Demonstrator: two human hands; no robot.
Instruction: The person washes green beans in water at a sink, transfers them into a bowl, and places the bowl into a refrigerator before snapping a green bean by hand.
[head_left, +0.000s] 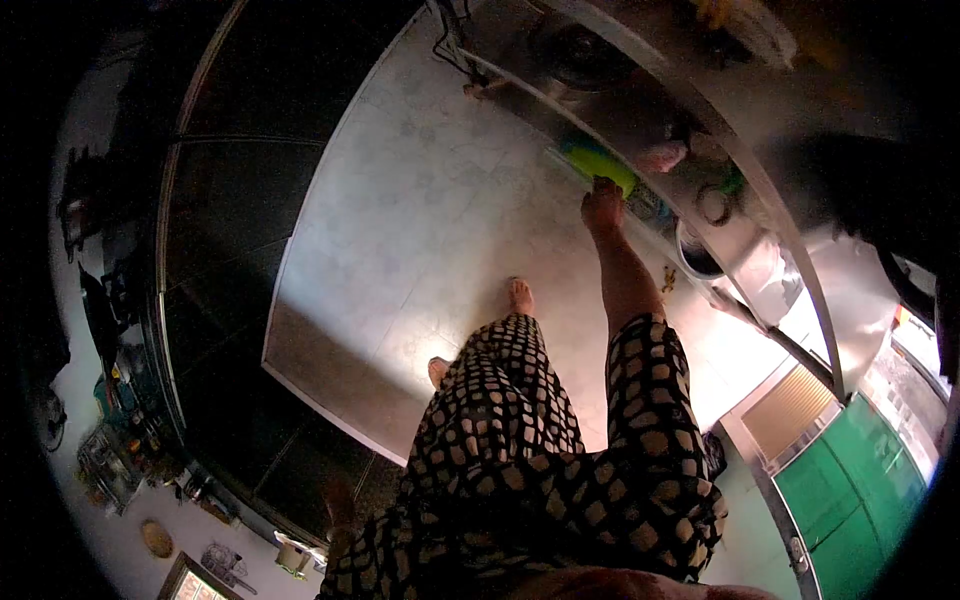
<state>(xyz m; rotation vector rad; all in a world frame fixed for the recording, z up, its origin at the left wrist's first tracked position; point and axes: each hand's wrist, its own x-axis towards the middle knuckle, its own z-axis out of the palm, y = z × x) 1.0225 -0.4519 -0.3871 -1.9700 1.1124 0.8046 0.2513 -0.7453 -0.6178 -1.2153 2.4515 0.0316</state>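
Note:
My right hand (603, 205) stretches out to a bright green item (598, 168) at the lower shelf of a metal rack. Its fingers look curled at the near end of this item, whose kind I cannot make out. Close beside the hand, a whitish container with a dark inside (698, 250) stands on the rack. My left hand (340, 497) is only faintly visible in the dark at the lower left, beside the patterned clothing. Its fingers are lost in shadow.
The curved metal rack (735, 150) runs along the right, holding a pink item (663, 155) and a round dark pan-like thing (580, 55). My bare feet (520, 297) stand on the pale tiled floor (400, 200). Dark cabinet panels (240, 220) line the left; a green door (850, 490) is at the lower right.

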